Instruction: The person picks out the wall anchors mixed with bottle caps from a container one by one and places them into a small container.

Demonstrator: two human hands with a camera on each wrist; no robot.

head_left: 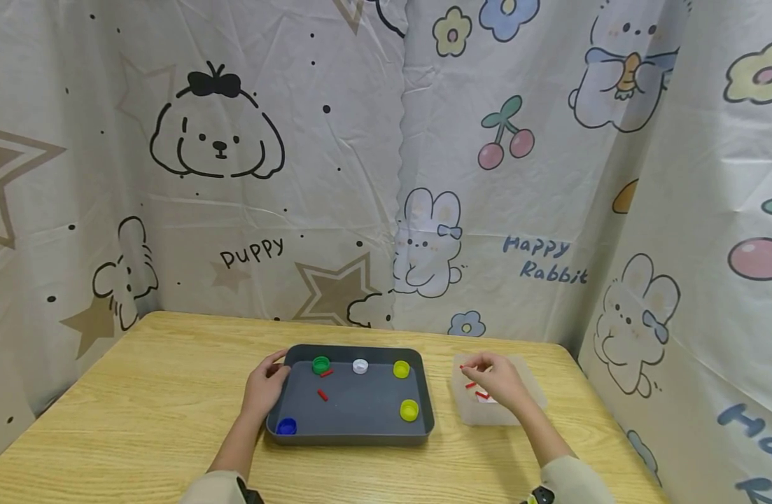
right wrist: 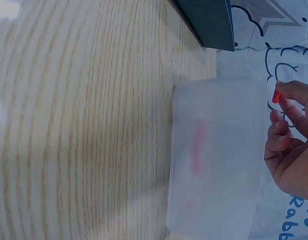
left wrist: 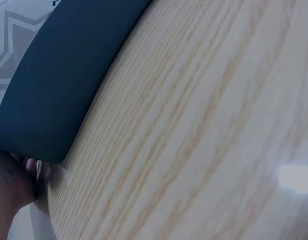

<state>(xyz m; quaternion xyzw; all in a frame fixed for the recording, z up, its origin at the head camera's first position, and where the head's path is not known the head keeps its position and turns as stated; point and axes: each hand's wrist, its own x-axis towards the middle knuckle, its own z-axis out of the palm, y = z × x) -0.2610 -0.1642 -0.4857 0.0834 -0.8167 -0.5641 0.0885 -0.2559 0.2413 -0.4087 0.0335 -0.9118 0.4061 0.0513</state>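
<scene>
My left hand (head_left: 264,386) grips the left wall of a dark grey tray (head_left: 348,439), its thumb at the rim; in the left wrist view, the fingers (left wrist: 31,166) show by the tray's end. Inside the tray lie two short red sticks (head_left: 323,395), plus green (head_left: 320,364), white (head_left: 360,366) and blue (head_left: 287,426) round caps and two yellow caps (head_left: 409,410). Over a translucent plastic box (head_left: 464,413), my right hand (head_left: 495,378) pinches a small red stick (right wrist: 276,96) between thumb and fingertip. More red sticks (head_left: 482,395) lie in the box, partly hidden by that hand.
The wooden table (head_left: 171,399) carries the tray at its middle and the box to the right of it. A patterned cloth (head_left: 335,210) hangs behind the table and along both sides.
</scene>
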